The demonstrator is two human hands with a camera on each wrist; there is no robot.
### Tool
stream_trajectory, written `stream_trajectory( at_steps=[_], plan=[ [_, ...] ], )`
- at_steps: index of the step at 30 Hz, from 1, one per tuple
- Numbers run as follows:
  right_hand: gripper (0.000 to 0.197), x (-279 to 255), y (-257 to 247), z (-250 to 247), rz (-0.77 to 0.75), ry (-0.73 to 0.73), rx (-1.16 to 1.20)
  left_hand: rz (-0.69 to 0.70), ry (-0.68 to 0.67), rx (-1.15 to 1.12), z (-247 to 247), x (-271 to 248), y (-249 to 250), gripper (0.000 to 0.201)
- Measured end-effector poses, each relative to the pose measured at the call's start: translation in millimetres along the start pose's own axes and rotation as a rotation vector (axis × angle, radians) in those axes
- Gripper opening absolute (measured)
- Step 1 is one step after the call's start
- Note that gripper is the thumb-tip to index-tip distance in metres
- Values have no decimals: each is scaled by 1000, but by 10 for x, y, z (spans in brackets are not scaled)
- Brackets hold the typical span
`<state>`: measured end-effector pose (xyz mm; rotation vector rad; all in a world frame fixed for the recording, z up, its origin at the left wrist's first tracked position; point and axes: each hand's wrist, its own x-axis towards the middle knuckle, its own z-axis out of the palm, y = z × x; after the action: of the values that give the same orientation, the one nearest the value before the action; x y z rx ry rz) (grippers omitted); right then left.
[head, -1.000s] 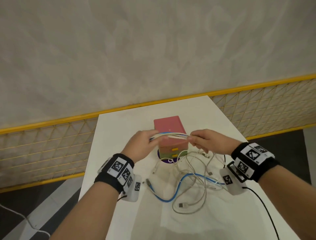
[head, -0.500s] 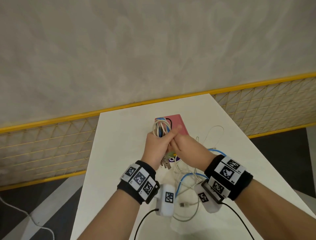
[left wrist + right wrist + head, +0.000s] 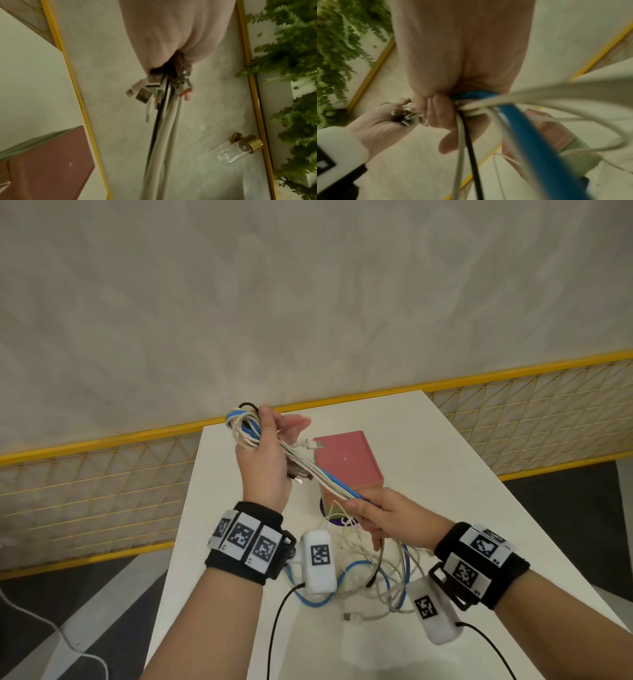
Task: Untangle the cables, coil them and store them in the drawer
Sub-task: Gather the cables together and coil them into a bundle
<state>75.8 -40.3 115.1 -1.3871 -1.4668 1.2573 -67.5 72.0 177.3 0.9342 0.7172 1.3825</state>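
Note:
A bundle of white, blue and black cables [image 3: 310,470] stretches taut between my two hands above the table. My left hand [image 3: 265,453] is raised and grips the looped end, with several USB plugs [image 3: 154,88] sticking out below its palm. My right hand [image 3: 376,513] is lower, close to me, and grips the bundle [image 3: 488,102] where the blue strand [image 3: 537,142] runs out. Loose ends [image 3: 370,583] hang from it onto the table in a tangle. The small drawer box [image 3: 346,462] with a pink top stands behind the bundle; its drawer fronts are mostly hidden.
The white table [image 3: 462,508] is narrow, with edges near on both sides. A yellow mesh fence [image 3: 85,484] runs behind it. Black leads [image 3: 274,631] from my wrist cameras trail over the near table. A loose USB plug [image 3: 352,617] lies on the table near me.
My hands were together over the box; now the left has risen up and left with the loops, and the right has pulled back toward me, drawing the bundle straight.

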Motion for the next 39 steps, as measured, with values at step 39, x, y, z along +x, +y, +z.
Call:
stream_trajectory(
  at_steps=[39],
  plan=[
    [25,126,-234,179,-37,197,-664,-495,-460,646,-101,-407,-507,66]
  ],
)
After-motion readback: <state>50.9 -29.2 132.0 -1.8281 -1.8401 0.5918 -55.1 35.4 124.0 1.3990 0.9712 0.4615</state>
